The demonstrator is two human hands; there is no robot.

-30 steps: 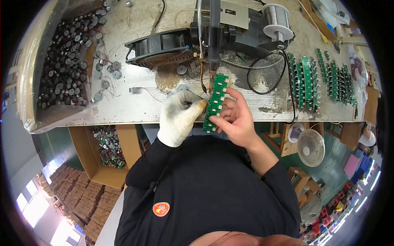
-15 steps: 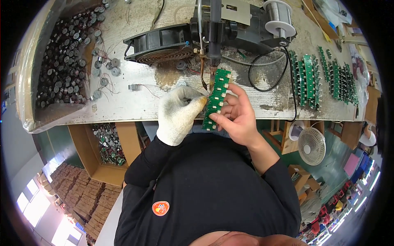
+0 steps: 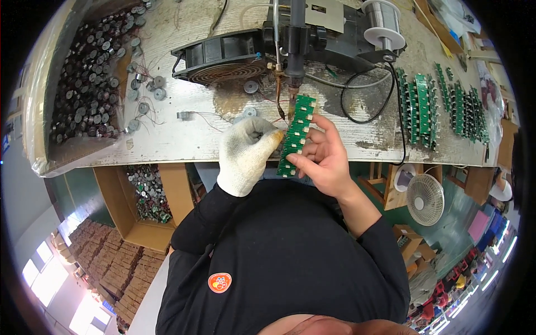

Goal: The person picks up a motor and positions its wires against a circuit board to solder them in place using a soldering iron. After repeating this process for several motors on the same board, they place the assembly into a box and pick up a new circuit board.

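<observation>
My right hand [image 3: 325, 159] is bare and grips a long green circuit board strip [image 3: 295, 137] near its lower end, thumb on top and fingers behind. The strip stands tilted, with pale connectors along its edge. At its left edge, my left hand [image 3: 245, 148] in a white knitted glove has thumb and fingers pinched together; what lies in the pinch is hidden. A small round motor [image 3: 249, 113] lies just beyond the glove. Close above the strip's upper part is the soldering iron [image 3: 294, 78], its tip partly hidden by the strip, with a thin bent metal tube [image 3: 280, 97] beside it.
A black fan [image 3: 220, 61] lies behind my left hand. Loose motors [image 3: 92, 84] fill a box at left. A solder wire spool [image 3: 383, 25] stands at back right, above a looped black cable [image 3: 343, 103]. Rows of green boards [image 3: 421, 109] lie at right. An open carton [image 3: 134, 223] sits below the table.
The whole view has shifted very slightly. Both hands and the board strip keep nearly the same pose near the soldering iron.
</observation>
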